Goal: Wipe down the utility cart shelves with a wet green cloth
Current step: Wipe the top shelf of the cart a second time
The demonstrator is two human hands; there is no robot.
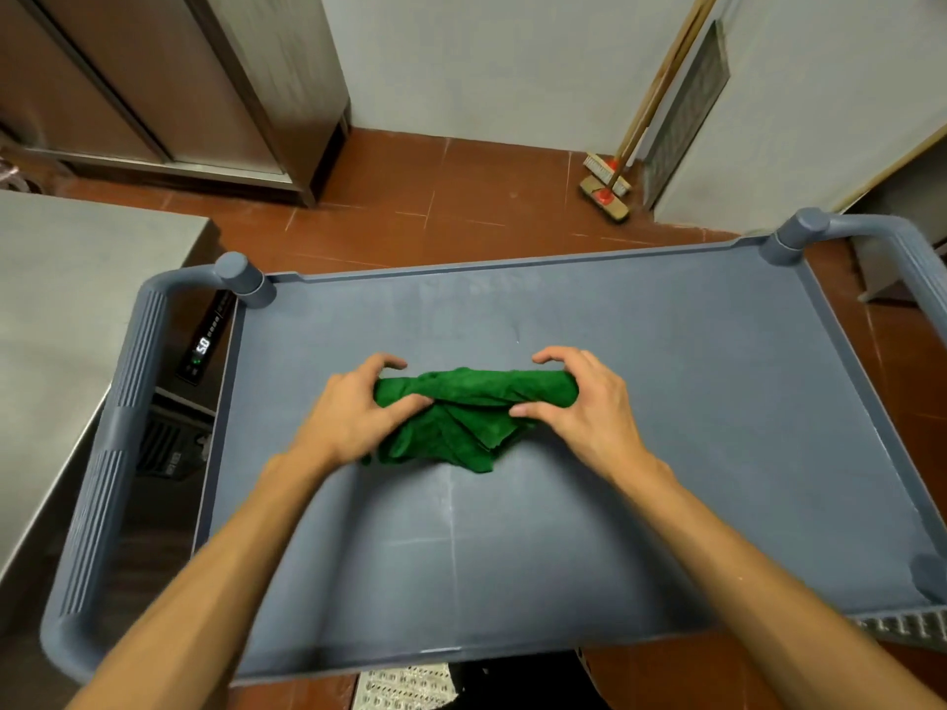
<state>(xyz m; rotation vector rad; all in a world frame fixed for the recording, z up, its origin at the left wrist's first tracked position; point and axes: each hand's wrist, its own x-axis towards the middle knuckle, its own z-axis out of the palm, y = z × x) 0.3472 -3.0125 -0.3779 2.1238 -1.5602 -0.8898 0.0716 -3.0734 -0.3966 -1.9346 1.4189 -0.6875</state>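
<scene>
Green cloth [469,417] lies bunched on the middle of the cart's top shelf [666,427], its far edge rolled into a loose tube and its near part spilling toward the person in folds. The left hand [353,407] grips the left end, thumb laid over the fabric and fingers curled round the far side. The right hand [579,402] pinches the right end between thumb and arched fingers. Both hands rest low, at the shelf surface.

My reading is that the cloth is being gathered or folded into a pad and the wiping of this shelf has not got far: pale streaks and scuffs still show on the blue-grey plastic, nearer the person and along the far rim. The next move calls for flattening the bundle under one palm and sweeping it out to the raised edges and corners. Whether the cloth is wet cannot be told.

By count: one cloth, two hands, one shelf in view, with any lower shelves hidden beneath it. The cart has two looped handles, the left handle [118,427] ribbed and the right handle [897,248] partly cut off. Beyond the cart, a steel worktop [61,310] stands at the left beside a small lit display [203,345]. Two brooms [607,184] lean in the far corner on the red tiled floor [435,197].
</scene>
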